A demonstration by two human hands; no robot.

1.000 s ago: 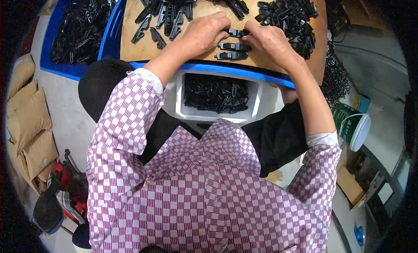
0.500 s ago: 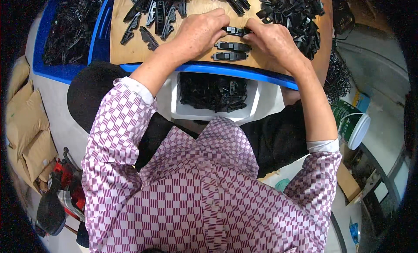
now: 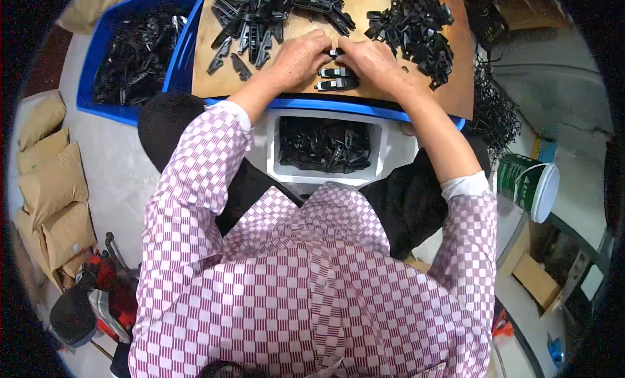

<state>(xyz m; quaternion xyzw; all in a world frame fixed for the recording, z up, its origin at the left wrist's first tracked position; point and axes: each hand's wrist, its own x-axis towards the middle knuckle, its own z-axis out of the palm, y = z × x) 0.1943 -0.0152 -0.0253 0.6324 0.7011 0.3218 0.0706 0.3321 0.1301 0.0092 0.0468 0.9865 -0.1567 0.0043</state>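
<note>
My left hand [image 3: 301,58] and my right hand [image 3: 370,60] meet over a brown board [image 3: 371,98], both pinching one small black plastic part [image 3: 334,52] between their fingertips. Just below them two finished black pieces [image 3: 336,79] lie side by side on the board. A heap of long black parts [image 3: 260,17] lies beyond my left hand. A heap of smaller black parts [image 3: 410,27] lies beyond my right hand.
The board rests on a blue crate [image 3: 338,107]. A white tray [image 3: 281,173] of black parts sits below it at my lap. Another blue bin [image 3: 88,98] of black parts stands to the left, tan sacks [image 3: 55,196] on the floor, a green-and-white bucket [image 3: 530,183] at right.
Both hands stay together over the board; their fingers have shifted slightly on the small black part. The view has tilted a little.
</note>
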